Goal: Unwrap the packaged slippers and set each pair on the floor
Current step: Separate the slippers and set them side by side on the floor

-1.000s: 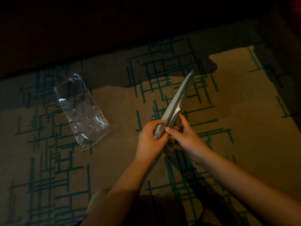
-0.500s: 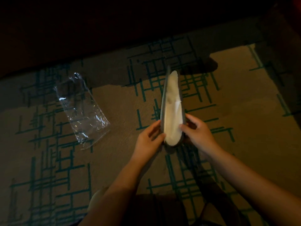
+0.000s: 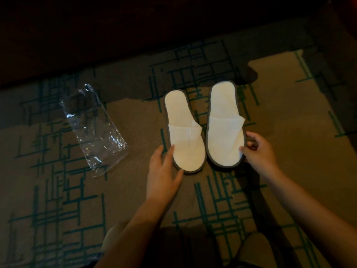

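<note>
on carpet (image 3: 289, 117) | slippers (image 3: 225, 122) side by side | left hand (image 3: 164, 171) flat, touching | right hand (image 3: 257, 151) pinching

The person is showing two bare forearms, the left hand (image 3: 164, 172) and right hand (image 3: 258, 151), wearing no sleeves.

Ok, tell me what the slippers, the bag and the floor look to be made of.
Slippers: soft white cloth, probably terry or non-woven, matte, with dark grey edging.
Bag: thin clear plastic film, glossy; it shows glints and creases, and the floor shows through it.
Floor: short-pile carpet, matte tan with a green line pattern.
</note>
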{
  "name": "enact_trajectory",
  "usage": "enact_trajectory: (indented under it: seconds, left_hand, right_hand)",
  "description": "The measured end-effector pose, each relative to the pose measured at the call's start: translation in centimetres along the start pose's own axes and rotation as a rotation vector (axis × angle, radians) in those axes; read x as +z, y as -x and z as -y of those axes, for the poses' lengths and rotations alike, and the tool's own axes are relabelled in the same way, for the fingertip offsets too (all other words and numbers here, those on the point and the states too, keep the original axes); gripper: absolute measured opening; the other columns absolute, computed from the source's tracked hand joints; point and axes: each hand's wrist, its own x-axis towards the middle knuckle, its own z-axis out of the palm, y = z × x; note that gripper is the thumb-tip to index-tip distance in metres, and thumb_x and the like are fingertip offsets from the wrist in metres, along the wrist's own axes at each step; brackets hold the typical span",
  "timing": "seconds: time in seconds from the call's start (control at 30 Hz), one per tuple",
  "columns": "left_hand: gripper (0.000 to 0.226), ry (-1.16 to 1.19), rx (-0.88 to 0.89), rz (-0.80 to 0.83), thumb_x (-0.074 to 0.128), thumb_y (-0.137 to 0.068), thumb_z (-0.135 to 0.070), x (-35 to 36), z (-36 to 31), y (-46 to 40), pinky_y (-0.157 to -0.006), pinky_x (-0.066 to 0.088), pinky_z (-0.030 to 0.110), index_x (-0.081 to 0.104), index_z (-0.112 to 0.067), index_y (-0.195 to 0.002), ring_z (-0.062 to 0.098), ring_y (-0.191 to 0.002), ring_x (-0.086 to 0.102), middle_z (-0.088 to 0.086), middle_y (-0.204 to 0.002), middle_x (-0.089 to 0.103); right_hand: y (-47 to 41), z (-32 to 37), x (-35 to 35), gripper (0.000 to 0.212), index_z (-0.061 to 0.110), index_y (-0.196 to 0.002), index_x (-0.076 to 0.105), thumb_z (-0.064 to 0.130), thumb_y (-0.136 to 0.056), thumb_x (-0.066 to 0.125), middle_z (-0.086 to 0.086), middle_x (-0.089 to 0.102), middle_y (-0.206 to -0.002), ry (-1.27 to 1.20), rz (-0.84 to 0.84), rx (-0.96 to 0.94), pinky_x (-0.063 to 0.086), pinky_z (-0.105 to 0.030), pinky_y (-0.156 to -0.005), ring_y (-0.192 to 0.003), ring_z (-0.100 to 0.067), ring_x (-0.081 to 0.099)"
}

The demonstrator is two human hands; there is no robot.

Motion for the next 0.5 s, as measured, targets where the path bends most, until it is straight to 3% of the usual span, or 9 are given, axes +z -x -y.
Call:
enact_trajectory:
  seconds: [0.07,0.13,0.37,0.43,0.5]
  left_hand:
    - [0.077,-0.204,0.123,0.187,0.053,-0.086,-0.043,0.9,-0.1,-0.4,-0.119,0.017,0.048,0.005,-0.035,-0.146,0.025,-0.146,0.000,0.008,-0.158,-0.004]
    - [0.076,-0.291,0.137,0.299,0.049,-0.087,-0.045,1.7,-0.2,-0.8,-0.119,0.012,0.051,0.000,-0.036,-0.145,0.026,-0.145,-0.009,0.008,-0.157,-0.014]
    - [0.067,-0.290,0.279,0.310,0.041,-0.091,-0.040,3.8,-3.3,-2.4,-0.116,0.014,0.051,0.006,-0.032,-0.146,0.029,-0.146,-0.004,0.012,-0.158,-0.007]
    - [0.064,-0.097,0.303,0.258,0.043,-0.091,-0.032,3.8,-4.7,-2.5,-0.117,0.023,0.048,0.011,-0.028,-0.147,0.027,-0.145,0.008,0.010,-0.158,0.006]
    - [0.057,0.332,0.157,0.120,0.047,-0.092,-0.029,3.0,-6.1,-2.4,-0.114,0.030,0.036,0.023,-0.024,-0.144,0.014,-0.138,0.030,-0.002,-0.151,0.029]
  right_hand:
    - [-0.1,0.0,0.0,0.052,0.017,-0.136,0.043,0.002,-0.089,0.055,-0.002,0.051,-0.110,-0.045,-0.021,-0.014,0.047,-0.047,-0.099,-0.107,-0.019,0.049]
    - [-0.2,0.1,-0.1,0.051,0.019,-0.136,0.044,0.001,-0.089,0.054,-0.001,0.051,-0.111,-0.113,-0.041,-0.027,0.047,-0.044,-0.098,-0.111,-0.019,0.049]
    - [-1.2,0.4,-1.4,0.052,0.020,-0.132,0.048,-0.002,-0.086,0.055,0.001,0.060,-0.100,-0.229,-0.122,-0.151,0.050,-0.039,-0.087,-0.106,-0.020,0.057]
    - [-1.3,0.5,-1.7,0.052,0.019,-0.132,0.049,-0.003,-0.085,0.055,-0.003,0.059,-0.105,-0.252,-0.140,-0.182,0.051,-0.035,-0.082,-0.106,-0.021,0.057]
    - [-1.3,0.7,-1.6,0.052,0.019,-0.131,0.050,-0.004,-0.085,0.055,-0.001,0.059,-0.102,-0.268,-0.124,-0.209,0.049,-0.028,-0.075,-0.103,-0.020,0.056]
